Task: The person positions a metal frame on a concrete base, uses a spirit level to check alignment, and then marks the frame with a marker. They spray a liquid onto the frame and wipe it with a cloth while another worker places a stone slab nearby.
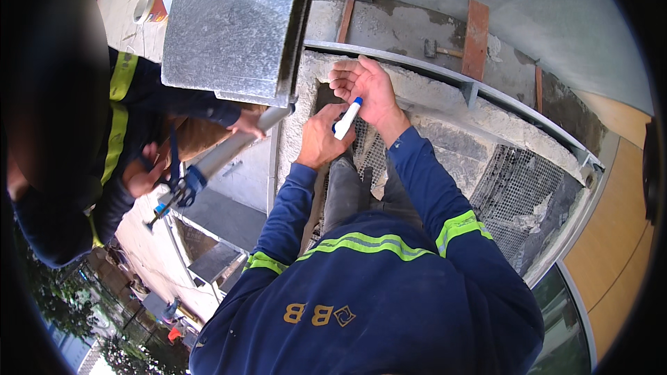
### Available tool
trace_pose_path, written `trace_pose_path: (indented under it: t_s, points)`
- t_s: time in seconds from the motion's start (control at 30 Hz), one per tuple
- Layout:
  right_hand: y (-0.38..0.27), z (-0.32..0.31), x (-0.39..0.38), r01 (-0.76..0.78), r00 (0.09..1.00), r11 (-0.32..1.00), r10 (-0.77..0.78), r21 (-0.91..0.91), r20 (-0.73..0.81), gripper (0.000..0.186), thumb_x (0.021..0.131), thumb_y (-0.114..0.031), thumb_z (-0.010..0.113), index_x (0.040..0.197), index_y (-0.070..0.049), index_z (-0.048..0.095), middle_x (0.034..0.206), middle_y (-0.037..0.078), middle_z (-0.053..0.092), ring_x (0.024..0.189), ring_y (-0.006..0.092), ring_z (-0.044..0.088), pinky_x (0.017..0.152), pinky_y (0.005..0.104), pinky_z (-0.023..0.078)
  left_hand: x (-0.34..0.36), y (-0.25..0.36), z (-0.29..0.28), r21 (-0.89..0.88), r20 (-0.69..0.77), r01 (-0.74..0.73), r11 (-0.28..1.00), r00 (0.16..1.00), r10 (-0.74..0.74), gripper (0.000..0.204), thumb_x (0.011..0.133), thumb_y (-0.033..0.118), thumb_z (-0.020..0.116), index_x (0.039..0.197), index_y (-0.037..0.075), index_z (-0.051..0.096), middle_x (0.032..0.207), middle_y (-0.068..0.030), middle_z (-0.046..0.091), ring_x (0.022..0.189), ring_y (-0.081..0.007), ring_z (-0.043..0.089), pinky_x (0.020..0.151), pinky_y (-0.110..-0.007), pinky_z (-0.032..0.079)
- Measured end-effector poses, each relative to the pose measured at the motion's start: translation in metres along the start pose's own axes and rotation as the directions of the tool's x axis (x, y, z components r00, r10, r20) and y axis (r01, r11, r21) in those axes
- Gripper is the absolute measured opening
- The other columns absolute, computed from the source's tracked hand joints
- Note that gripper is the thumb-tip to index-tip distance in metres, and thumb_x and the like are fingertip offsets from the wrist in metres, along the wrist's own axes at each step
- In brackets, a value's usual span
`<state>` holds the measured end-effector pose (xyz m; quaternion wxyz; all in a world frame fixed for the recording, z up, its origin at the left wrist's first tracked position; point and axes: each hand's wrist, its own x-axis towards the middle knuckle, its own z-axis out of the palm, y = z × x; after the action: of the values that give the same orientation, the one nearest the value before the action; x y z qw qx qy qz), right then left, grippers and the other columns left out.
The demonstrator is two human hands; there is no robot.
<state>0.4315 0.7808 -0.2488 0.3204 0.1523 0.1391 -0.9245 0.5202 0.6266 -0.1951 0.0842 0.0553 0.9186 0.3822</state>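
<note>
My left hand is closed on a small white marker-like tube with a blue tip, held upward at an angle. My right hand is just above it, palm turned up, fingers apart and loosely curled; the tube's blue tip lies against or just in front of its palm. Below both hands are my legs in grey trousers, standing in a rough concrete recess lined partly with black grid mesh. A weathered grey metal panel stands at upper left, close to my hands.
A co-worker at left holds a long grey caulking gun. A metal rail crosses beyond the recess. Behind it lie wooden boards and a hammer-like tool beside a wall. A bucket sits at upper left; wooden panelling is at right.
</note>
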Motion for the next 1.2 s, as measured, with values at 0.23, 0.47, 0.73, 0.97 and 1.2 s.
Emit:
trace_pose_path:
  t_s: [0.23, 0.47, 0.73, 0.97, 1.2]
  points:
    - [0.029, 0.003, 0.022, 0.063, 0.997, 0.998, -0.064, -0.008, -0.033, 0.051, 0.105, -0.041, 0.05, 0.116, 0.004, 0.071, 0.108, 0.017, 0.076, 0.095, 0.0272, 0.072, 0.087, 0.0379, 0.056, 0.008, -0.02, -0.031, 0.11, 0.12, 0.035, 0.993, 0.992, -0.048, 0.044, 0.077, 0.025, 0.085, 0.113, 0.007, 0.07, 0.1, -0.0153, 0.072, 0.091, -0.0369, 0.072, 0.079, -0.045, 0.056]
    - [0.053, -0.006, 0.047, 0.083, 0.996, 0.994, -0.08, 0.072, -0.048, 0.056, 0.104, -0.038, 0.044, 0.124, 0.008, 0.069, 0.114, 0.02, 0.077, 0.1, 0.0302, 0.075, 0.093, 0.0406, 0.059, 0.005, -0.047, -0.04, 0.126, 0.111, 0.003, 0.992, 0.994, -0.017, 0.044, 0.08, 0.035, 0.087, 0.11, 0.008, 0.069, 0.104, -0.0144, 0.074, 0.095, -0.0389, 0.072, 0.079, -0.049, 0.056]
    - [0.085, -0.017, 0.054, 0.15, 0.982, 0.988, -0.145, 0.025, -0.123, 0.058, 0.106, -0.04, 0.041, 0.131, 0.006, 0.066, 0.117, 0.017, 0.074, 0.103, 0.0281, 0.072, 0.097, 0.0406, 0.056, 0.004, -0.057, -0.043, 0.255, 0.161, 0.219, 0.942, 0.951, -0.264, 0.041, 0.08, 0.028, 0.086, 0.109, 0.006, 0.068, 0.111, -0.0169, 0.072, 0.1, -0.0403, 0.071, 0.085, -0.05, 0.056]
    - [0.12, -0.019, 0.078, 0.063, 0.957, 0.998, -0.063, -0.008, -0.282, 0.048, 0.104, -0.041, 0.047, 0.123, -0.001, 0.065, 0.115, 0.013, 0.073, 0.105, 0.0249, 0.067, 0.092, 0.0394, 0.054, 0.0, -0.093, -0.054, 0.264, 0.187, 0.256, 0.93, 0.933, -0.309, 0.046, 0.078, 0.031, 0.084, 0.114, 0.007, 0.068, 0.11, -0.0189, 0.074, 0.102, -0.0418, 0.071, 0.087, -0.051, 0.057]
    - [0.15, -0.061, 0.105, 0.09, 0.976, 0.975, -0.046, 0.203, -0.214, 0.043, 0.103, -0.035, 0.046, 0.111, 0.0, 0.07, 0.102, 0.015, 0.074, 0.091, 0.0248, 0.07, 0.081, 0.0386, 0.056, 0.009, -0.105, -0.032, 0.059, 0.136, 0.093, 0.994, 0.986, -0.101, 0.051, 0.081, 0.033, 0.083, 0.125, 0.009, 0.072, 0.111, -0.0197, 0.077, 0.103, -0.0378, 0.074, 0.088, -0.046, 0.058]
